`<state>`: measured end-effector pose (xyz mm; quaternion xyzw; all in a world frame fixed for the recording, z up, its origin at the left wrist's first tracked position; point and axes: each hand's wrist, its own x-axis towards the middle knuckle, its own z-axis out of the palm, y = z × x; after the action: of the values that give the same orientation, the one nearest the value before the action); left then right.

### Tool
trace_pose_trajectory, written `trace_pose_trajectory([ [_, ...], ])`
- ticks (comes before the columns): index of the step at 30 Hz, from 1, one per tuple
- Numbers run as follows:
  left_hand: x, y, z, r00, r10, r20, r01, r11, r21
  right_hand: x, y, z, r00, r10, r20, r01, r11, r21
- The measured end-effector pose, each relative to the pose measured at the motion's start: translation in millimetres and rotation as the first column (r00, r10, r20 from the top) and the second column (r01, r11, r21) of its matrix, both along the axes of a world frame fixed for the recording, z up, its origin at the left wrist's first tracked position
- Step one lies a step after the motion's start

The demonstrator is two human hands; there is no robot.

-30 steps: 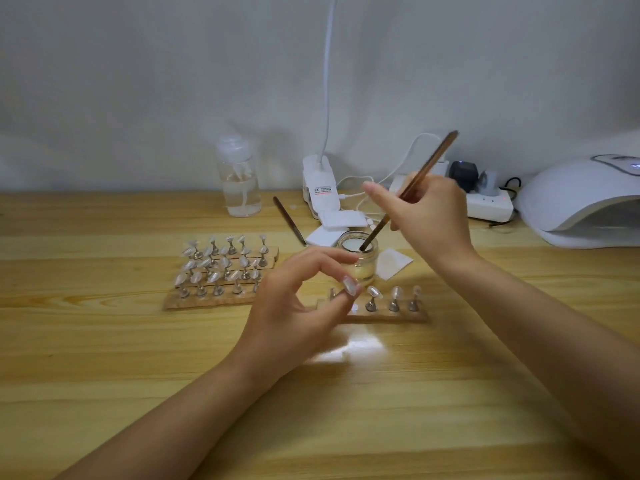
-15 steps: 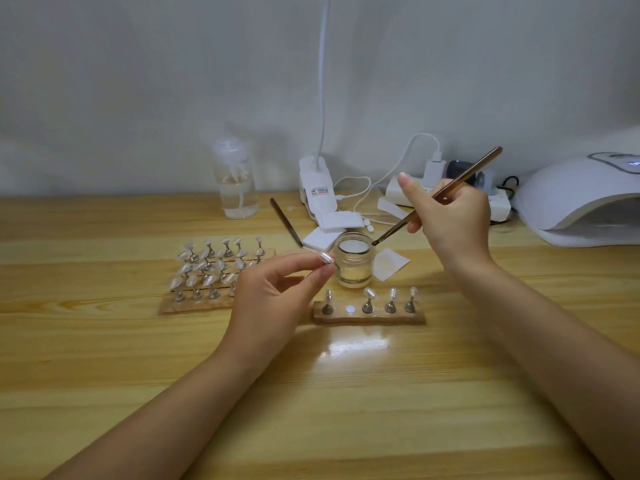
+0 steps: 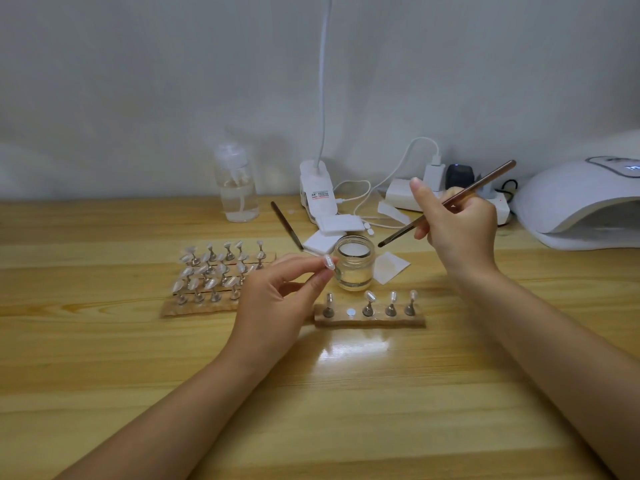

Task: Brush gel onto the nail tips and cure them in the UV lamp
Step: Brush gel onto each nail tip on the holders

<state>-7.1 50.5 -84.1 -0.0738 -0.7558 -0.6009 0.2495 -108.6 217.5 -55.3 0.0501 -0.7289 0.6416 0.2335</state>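
So left hand (image 3: 277, 303) pinched a nail tip (image 3: 328, 262) beside the jar (image 3: 354, 266); right hand (image 3: 457, 226) gripped the brush (image 3: 450, 202) (bristles above jar rim, not touching).

white clip lamp base (image 3: 318, 188) label, print too small to read

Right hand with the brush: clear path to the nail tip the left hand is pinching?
Likely yes. The brush bristles hang just right of the glass jar; the nail tip, pinched by the left hand, sits beside the jar. The right hand only needs to pass over the rim.
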Motion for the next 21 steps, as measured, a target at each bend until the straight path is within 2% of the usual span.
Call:
trace_pose_trajectory([
  [2,0,0,0,1.000,0.008,-0.007,-0.008,1.000,-0.023,6,2,4,0.999,0.028,-0.022,-0.029,0.998,-0.064],
  [5,0,0,0,1.000,0.015,-0.003,-0.015,0.999,-0.046,25,-2,9,0.980,0.163,-0.118,-0.181,0.970,-0.162],
  [10,-1,-1,-2,1.000,0.022,-0.017,-0.023,0.998,-0.058,55,-17,6,0.886,0.348,-0.307,-0.384,0.921,-0.064],
  [14,-2,-1,-3,1.000,-0.014,-0.027,0.013,1.000,-0.025,64,-23,-1,0.834,0.405,-0.374,-0.394,0.913,0.111],
  [21,-3,-2,-4,1.000,-0.015,-0.014,0.014,0.998,-0.054,66,-26,-11,0.848,0.398,-0.351,-0.404,0.913,0.058],
])
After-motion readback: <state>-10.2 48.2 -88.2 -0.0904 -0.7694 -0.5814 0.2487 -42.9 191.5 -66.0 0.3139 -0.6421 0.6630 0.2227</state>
